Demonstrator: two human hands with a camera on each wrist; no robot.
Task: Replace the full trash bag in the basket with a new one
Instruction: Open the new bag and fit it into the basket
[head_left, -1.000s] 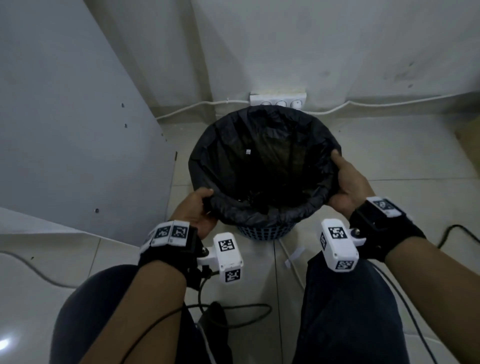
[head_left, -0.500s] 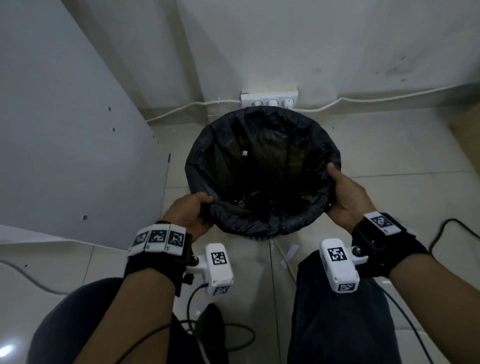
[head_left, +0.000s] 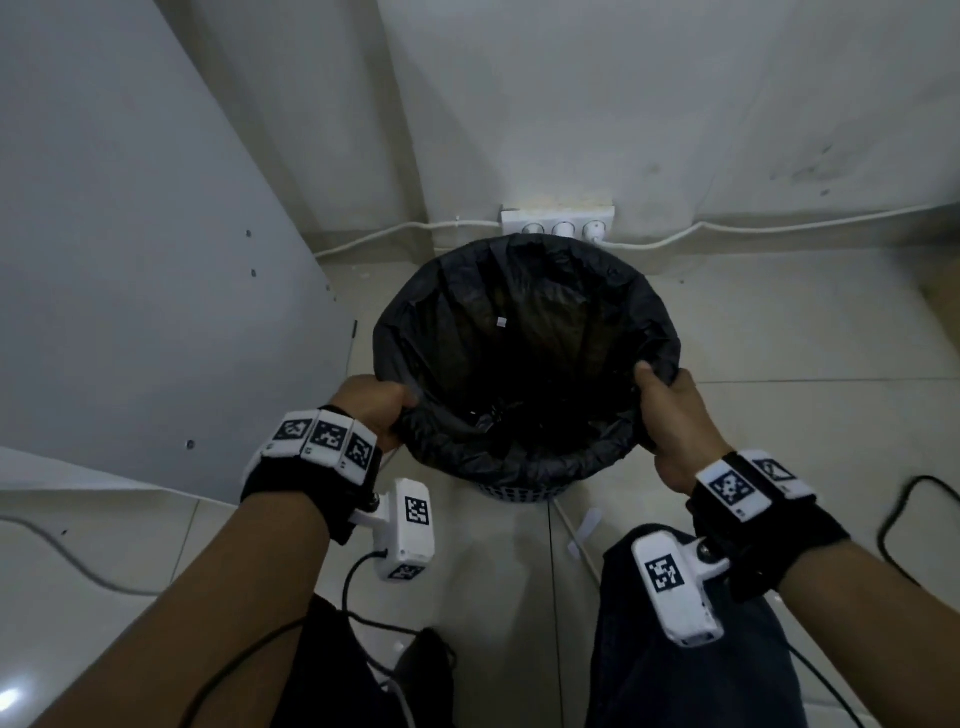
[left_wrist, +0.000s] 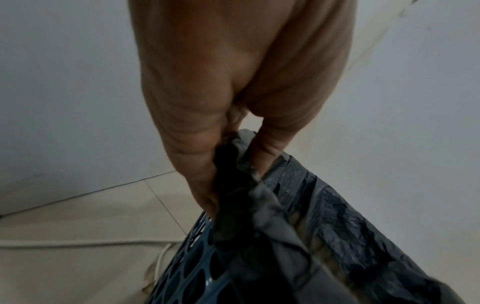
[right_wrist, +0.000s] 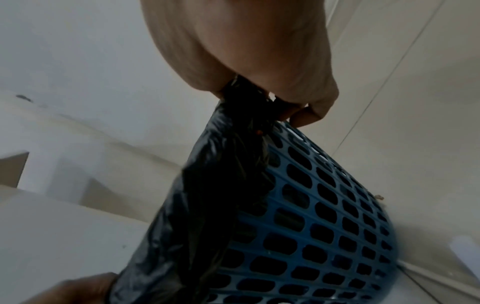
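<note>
A black trash bag (head_left: 524, 358) lines a blue perforated plastic basket (head_left: 514, 492) on the tiled floor. My left hand (head_left: 382, 408) pinches the bag's folded rim on its left side, and my right hand (head_left: 657, 395) pinches the rim on its right side. In the left wrist view the fingers (left_wrist: 207, 185) bunch the black bag (left_wrist: 324, 216) above the basket wall (left_wrist: 192, 257). In the right wrist view the right hand (right_wrist: 272, 92) grips gathered black plastic (right_wrist: 221, 185) lifted off the basket (right_wrist: 324, 226). The bag's inside is dark; its contents are hard to make out.
A grey panel (head_left: 130, 260) stands close on the left. A white power strip (head_left: 558, 221) with a cord runs along the wall behind the basket. Black cables (head_left: 898, 525) lie on the floor at right. My knees (head_left: 691, 649) are just in front of the basket.
Both hands have closed on the bag's rim and pulled it up off the basket edge. The view has moved closer over the basket.
</note>
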